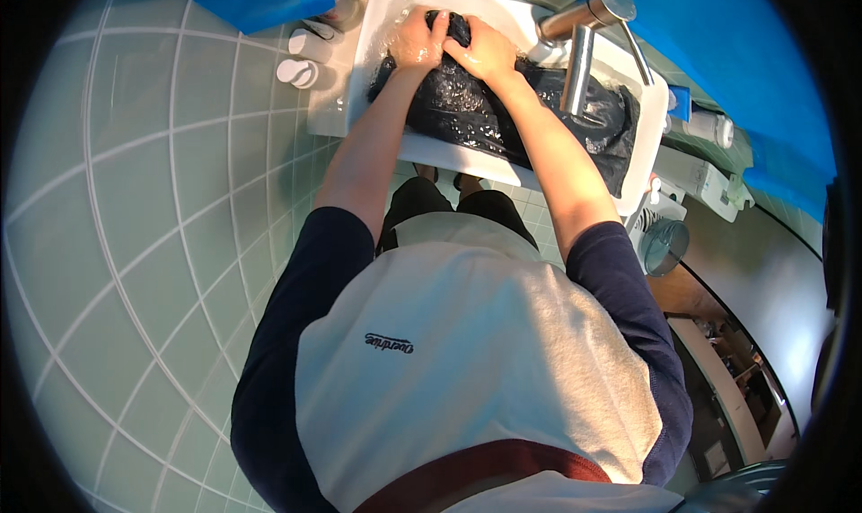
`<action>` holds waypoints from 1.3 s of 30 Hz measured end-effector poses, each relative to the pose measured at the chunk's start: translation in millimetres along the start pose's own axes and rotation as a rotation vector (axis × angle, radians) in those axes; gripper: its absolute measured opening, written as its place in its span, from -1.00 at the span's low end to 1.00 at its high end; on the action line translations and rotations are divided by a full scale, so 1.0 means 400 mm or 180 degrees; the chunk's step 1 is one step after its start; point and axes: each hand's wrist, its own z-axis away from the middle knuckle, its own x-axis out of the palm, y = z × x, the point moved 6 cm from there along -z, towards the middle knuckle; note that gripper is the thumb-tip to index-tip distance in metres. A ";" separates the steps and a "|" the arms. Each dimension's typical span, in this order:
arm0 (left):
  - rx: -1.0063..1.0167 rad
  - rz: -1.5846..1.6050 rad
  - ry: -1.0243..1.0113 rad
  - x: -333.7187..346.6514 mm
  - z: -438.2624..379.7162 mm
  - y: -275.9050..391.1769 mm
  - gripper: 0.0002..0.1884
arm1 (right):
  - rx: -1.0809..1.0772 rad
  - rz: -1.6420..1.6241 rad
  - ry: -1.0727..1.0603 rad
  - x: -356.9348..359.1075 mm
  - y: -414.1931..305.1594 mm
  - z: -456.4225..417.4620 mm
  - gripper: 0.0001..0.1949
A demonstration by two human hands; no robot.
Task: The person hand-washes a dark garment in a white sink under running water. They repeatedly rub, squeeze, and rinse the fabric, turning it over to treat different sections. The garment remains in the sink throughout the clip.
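Observation:
A white sink basin (421,151) in front of me holds water and a soaked black cloth (465,112), most likely a garment. At the basin's far left, my left hand (416,42) grips a bunched part of the cloth. My right hand (486,47) grips the same bunch from the other side, so the two hands nearly meet. Wet folds of the cloth spread to the basin's right end and lie against its rim there. The brushed-metal faucet (576,69) reaches over the basin, right of my right hand.
White bottles (296,73) stand on the ledge left of the basin. Green wall tiles (135,196) rise close on my left. Blue sheeting (714,55) hangs behind the faucet. A clear container (707,129) lies right of the basin, with a translucent bin (665,247) lower down.

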 end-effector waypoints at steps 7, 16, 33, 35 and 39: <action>0.0203 0.0713 -0.0463 -0.102 0.094 0.022 -0.50 | 0.0235 0.0008 -0.0280 -0.044 -0.048 0.146 -0.40; 0.0684 0.0307 -0.0706 -0.284 0.228 0.113 -0.52 | -0.0746 -0.1078 0.1074 -0.236 -0.130 0.249 -0.60; 0.0670 -0.1523 0.0525 -0.171 0.227 0.082 -0.67 | -0.0852 -0.0542 0.0628 -0.124 -0.094 0.235 -0.46; 0.0761 -0.1513 0.0753 -0.139 0.187 0.071 -0.72 | -0.0775 -0.0329 0.0818 -0.071 -0.058 0.201 -0.52; 0.0862 -0.1455 0.0910 -0.105 0.110 0.100 -0.70 | -0.0278 0.0181 0.0821 -0.015 -0.058 0.113 -0.61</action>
